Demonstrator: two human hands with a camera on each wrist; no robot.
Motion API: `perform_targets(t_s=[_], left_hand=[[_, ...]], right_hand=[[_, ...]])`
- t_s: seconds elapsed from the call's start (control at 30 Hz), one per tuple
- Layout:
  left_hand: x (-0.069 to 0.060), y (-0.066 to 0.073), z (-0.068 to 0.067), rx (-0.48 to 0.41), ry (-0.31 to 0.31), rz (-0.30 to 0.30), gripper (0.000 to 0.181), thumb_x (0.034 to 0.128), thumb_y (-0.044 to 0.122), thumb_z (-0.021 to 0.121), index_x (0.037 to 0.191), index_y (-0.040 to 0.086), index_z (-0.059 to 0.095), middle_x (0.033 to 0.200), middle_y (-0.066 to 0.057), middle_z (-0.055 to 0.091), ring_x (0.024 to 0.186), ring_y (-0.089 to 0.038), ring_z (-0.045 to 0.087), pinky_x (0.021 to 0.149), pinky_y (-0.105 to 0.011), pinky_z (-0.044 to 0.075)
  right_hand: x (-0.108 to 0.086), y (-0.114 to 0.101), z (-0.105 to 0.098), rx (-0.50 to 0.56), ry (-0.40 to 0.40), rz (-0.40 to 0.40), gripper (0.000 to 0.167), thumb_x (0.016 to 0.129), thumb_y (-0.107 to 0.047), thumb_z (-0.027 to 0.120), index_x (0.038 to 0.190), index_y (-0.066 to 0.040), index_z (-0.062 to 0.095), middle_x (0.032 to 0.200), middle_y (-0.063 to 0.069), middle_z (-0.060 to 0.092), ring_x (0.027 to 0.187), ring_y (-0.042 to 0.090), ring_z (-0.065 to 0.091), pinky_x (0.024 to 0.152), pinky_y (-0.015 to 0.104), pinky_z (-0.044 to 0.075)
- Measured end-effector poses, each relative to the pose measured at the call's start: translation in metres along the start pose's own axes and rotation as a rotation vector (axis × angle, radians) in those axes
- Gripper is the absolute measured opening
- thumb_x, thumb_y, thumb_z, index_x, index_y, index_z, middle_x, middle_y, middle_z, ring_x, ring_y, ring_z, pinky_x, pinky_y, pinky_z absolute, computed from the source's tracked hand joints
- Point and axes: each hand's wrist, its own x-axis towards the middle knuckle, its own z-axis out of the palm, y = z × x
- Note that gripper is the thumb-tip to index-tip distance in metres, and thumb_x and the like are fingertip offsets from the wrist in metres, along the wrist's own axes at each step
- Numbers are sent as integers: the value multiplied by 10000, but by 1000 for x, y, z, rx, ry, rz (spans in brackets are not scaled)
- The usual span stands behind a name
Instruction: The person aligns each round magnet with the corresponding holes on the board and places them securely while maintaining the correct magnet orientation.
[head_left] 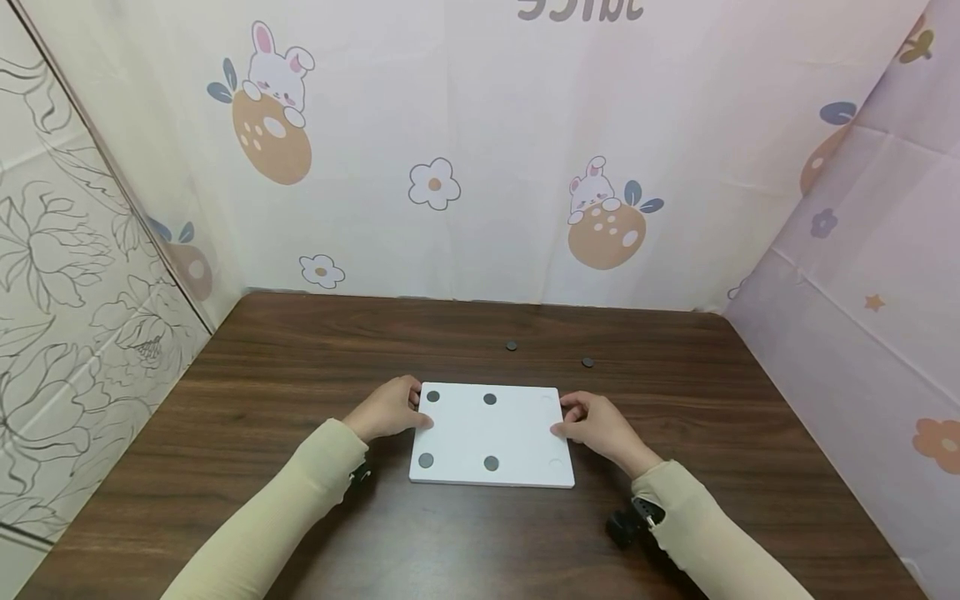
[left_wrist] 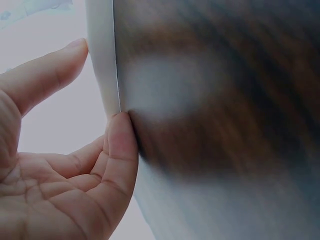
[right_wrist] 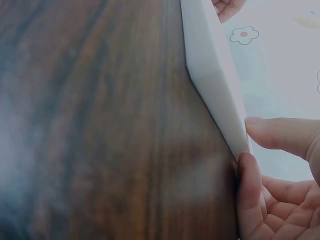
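A white rectangular board (head_left: 491, 429) lies flat on the brown wooden table, with several dark round discs (head_left: 490, 399) set on its left and middle parts. Two faint round marks (head_left: 556, 464) show near its right end. My left hand (head_left: 388, 408) pinches the board's left edge, thumb on top and fingers along the side. At the opposite edge my right hand (head_left: 598, 427) pinches it the same way. Both wrist views show the board's pale side wall (right_wrist: 215, 85) between thumb and fingers, low against the tabletop.
Two loose dark discs, one disc (head_left: 512, 345) behind the board and another disc (head_left: 587, 362) to its right, lie on the table (head_left: 300, 350). A curtain (head_left: 495, 108) with printed rabbits and flowers hangs behind the table. A dark wrist device (head_left: 633, 521) hangs under my right sleeve.
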Motion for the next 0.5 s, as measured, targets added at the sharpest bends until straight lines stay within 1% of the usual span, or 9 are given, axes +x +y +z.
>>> perform_targets(t_s=[0.17, 0.27, 0.33, 0.5], left_hand=[[1, 0, 1, 7, -1, -3, 578, 777, 145, 818, 1241, -70, 548, 1007, -91, 592, 872, -197, 535, 803, -352, 493], [1, 0, 1, 10, 0, -2, 581, 775, 147, 821, 1242, -67, 549, 1008, -89, 593, 875, -196, 535, 812, -355, 491], [1, -1, 1, 9, 0, -1, 581, 774, 146, 821, 1241, -67, 549, 1007, -89, 592, 876, -197, 534, 814, -355, 489], [1, -1, 1, 8, 0, -4, 584, 775, 146, 821, 1245, -67, 547, 1010, -88, 592, 877, -196, 534, 816, -359, 490]], right_hand=[[1, -1, -1, 13, -7, 8, 499, 840, -143, 757, 1259, 49, 567, 795, 58, 600, 671, 155, 555, 601, 279, 479], [3, -2, -3, -10, 13, 2, 443, 858, -156, 741, 1232, 31, 595, 794, 54, 604, 674, 148, 578, 613, 276, 504], [4, -2, -5, -35, 30, -8, 402, 871, -168, 727, 1212, 13, 615, 794, 53, 606, 674, 147, 580, 611, 276, 505], [7, -4, -11, -85, 74, -31, 343, 891, -213, 705, 1176, -31, 647, 812, 60, 606, 668, 160, 546, 595, 283, 444]])
